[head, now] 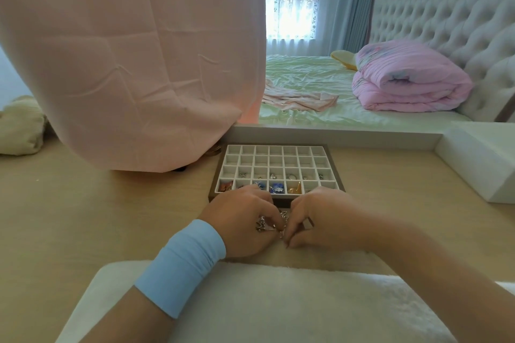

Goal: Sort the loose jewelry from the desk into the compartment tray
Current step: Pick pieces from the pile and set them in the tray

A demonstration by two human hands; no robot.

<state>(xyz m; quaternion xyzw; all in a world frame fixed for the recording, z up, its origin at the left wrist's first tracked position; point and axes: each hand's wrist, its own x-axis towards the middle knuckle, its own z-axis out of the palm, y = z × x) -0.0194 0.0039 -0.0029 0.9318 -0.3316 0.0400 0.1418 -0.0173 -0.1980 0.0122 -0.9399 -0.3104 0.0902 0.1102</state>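
Low in the centre of the frame, the left hand [239, 220] and right hand [317, 217] meet with fingers curled, both pinching tangled silver jewelry [282, 221] on the desk [97, 203]. Just beyond them, the compartment tray [276, 160] holds coloured pieces [277, 188] in its nearest row and small silver pieces [291, 176] in the next.

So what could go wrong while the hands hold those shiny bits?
Both the left hand and right hand pinch the silver jewelry together; tugging might snag it or drop a piece.
A dropped piece could vanish in the fluffy white cushion nearby.
The hands sit right by the tray; a bump might mix its filled front compartments.
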